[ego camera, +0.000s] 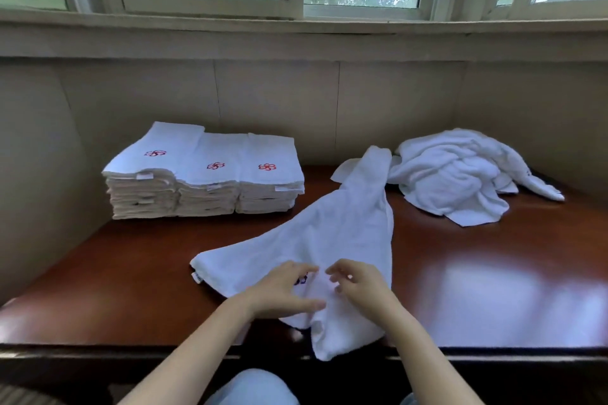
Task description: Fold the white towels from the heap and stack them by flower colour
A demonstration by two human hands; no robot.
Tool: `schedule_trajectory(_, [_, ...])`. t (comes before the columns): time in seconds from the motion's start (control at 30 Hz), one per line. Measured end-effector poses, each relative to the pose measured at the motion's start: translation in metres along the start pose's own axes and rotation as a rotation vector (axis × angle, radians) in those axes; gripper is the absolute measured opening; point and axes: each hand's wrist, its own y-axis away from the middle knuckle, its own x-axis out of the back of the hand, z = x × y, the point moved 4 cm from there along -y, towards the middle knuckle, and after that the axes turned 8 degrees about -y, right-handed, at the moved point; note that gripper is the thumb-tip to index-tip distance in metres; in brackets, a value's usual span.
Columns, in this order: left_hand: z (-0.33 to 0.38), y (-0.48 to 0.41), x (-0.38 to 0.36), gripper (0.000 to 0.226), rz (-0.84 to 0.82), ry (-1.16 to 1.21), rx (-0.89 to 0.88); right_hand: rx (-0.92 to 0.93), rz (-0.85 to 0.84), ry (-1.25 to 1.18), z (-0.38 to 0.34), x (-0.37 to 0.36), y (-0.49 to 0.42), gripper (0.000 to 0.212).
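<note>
A white towel (332, 233) lies stretched out on the dark wooden table (131, 273), one end trailing back toward the heap, the near end hanging over the front edge. A dark purple flower (301, 280) peeks out beside my fingers. My left hand (284, 289) rests on the near part of the towel with loosely bent fingers. My right hand (357, 286) hovers just over the cloth, fingers relaxed and curled, holding nothing that I can see. The heap of unfolded white towels (460, 174) sits at the back right. Three stacks of folded towels (204, 181) with red flowers stand at the back left.
A beige wall and window sill (296, 39) run behind the table. The table's front edge (131, 347) is close to my body. Bare glossy wood shows at the right (493, 273) and front left.
</note>
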Motion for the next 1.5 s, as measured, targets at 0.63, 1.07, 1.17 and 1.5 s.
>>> schedule_trajectory(0.63, [-0.075, -0.008, 0.059, 0.031, 0.66, -0.491, 0.426, 0.219, -0.036, 0.416, -0.006, -0.029, -0.042, 0.05])
schedule_trajectory(1.07, [-0.053, -0.013, 0.044, 0.044, 0.613, -0.563, 0.079, -0.106, 0.314, 0.798, 0.026, -0.005, -0.077, 0.027])
schedule_trajectory(1.17, [-0.051, -0.005, 0.057, 0.03, 0.886, -0.497, 0.106, -0.086, 0.406, 0.796, 0.026, -0.001, -0.069, 0.021])
schedule_trajectory(1.5, [-0.053, 0.03, 0.073, 0.023, 1.001, -0.21, 0.439, -0.13, 0.574, 0.479, 0.014, 0.022, -0.051, 0.008])
